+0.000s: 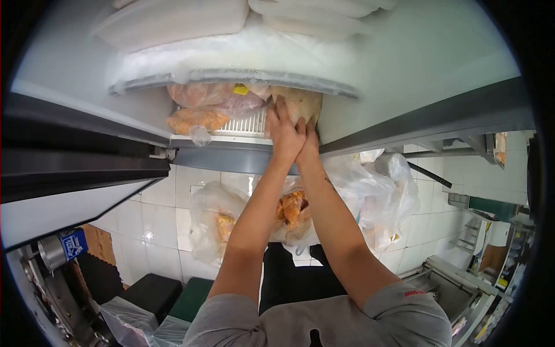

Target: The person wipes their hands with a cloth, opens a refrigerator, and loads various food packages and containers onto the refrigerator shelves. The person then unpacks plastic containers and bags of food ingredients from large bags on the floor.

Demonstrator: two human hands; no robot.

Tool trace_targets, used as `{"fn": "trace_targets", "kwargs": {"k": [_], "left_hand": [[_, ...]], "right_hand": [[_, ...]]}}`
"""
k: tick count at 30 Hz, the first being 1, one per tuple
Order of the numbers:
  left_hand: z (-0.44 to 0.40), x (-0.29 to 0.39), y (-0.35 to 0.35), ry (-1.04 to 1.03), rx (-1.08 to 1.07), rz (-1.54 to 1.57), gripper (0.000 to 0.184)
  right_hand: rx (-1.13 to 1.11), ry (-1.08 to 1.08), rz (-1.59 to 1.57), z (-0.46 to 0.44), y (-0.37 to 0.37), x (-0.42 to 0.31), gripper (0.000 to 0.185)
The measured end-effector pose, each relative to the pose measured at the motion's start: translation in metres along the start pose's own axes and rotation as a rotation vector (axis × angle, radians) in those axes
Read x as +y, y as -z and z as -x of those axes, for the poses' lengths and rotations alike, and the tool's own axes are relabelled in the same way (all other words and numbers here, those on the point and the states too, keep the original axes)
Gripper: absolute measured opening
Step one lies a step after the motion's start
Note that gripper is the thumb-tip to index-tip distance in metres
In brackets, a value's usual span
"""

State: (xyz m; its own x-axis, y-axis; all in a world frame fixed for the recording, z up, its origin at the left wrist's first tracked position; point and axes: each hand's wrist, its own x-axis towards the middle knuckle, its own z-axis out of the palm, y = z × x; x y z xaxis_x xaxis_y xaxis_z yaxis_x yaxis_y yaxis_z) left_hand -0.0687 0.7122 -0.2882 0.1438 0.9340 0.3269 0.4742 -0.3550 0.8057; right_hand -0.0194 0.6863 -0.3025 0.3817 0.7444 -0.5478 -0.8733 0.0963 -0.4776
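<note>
Both hands reach into the bottom compartment of an upright freezer. My left hand (285, 134) lies against a pale plastic bag of food (302, 103), its fingers stretched forward over the bag's near left side. Close beside it, partly overlapped, my right hand (309, 141) presses its fingertips on the same bag near the right wall. To the left lie a bag of pinkish meat (199, 94) with a yellow tag (240, 89) and a knotted bag of orange, seasoned-looking food (196, 120). What exactly the pale bag holds cannot be made out.
A frosted shelf (243, 75) hangs above the hands, with white packages (173, 26) on it. The freezer door (81, 208) stands open at left. Bags with orange-coloured meat (292, 208) and a clear plastic bag (370, 191) are on the tiled floor by my feet.
</note>
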Motion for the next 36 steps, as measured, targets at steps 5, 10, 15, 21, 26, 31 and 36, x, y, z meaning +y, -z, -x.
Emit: {"fn": "trace_targets", "kwargs": {"k": [5,10,15,21,26,31,36], "left_hand": [[-0.034,-0.012,-0.006,0.024,-0.057,0.076,0.078],[-0.002,-0.012,0.026,0.019,-0.133,-0.133,0.059],[0.154,-0.060,0.014,0.383,-0.238,0.151,0.009],[0.328,-0.070,-0.039,0.323,-1.094,-0.560,0.036],[0.366,-0.069,-0.057,-0.086,-0.786,-1.061,0.076],[0.330,-0.061,-0.073,0.352,-1.034,-0.736,0.085],[0.266,-0.038,-0.041,0.586,-1.280,-0.357,0.081]], "right_hand": [[-0.082,-0.082,0.163,-0.032,-0.002,-0.005,0.050],[-0.288,-0.234,0.501,-0.014,0.035,-0.016,0.048],[-0.353,-0.541,0.876,0.071,0.144,-0.023,0.038],[-0.547,-0.626,2.376,0.138,0.317,0.005,0.048],[-0.464,-0.387,2.344,0.157,0.320,0.001,0.042],[-0.604,-0.256,2.421,0.163,0.329,-0.012,0.040],[-0.617,-0.174,2.485,0.161,0.347,-0.013,0.027]]}}
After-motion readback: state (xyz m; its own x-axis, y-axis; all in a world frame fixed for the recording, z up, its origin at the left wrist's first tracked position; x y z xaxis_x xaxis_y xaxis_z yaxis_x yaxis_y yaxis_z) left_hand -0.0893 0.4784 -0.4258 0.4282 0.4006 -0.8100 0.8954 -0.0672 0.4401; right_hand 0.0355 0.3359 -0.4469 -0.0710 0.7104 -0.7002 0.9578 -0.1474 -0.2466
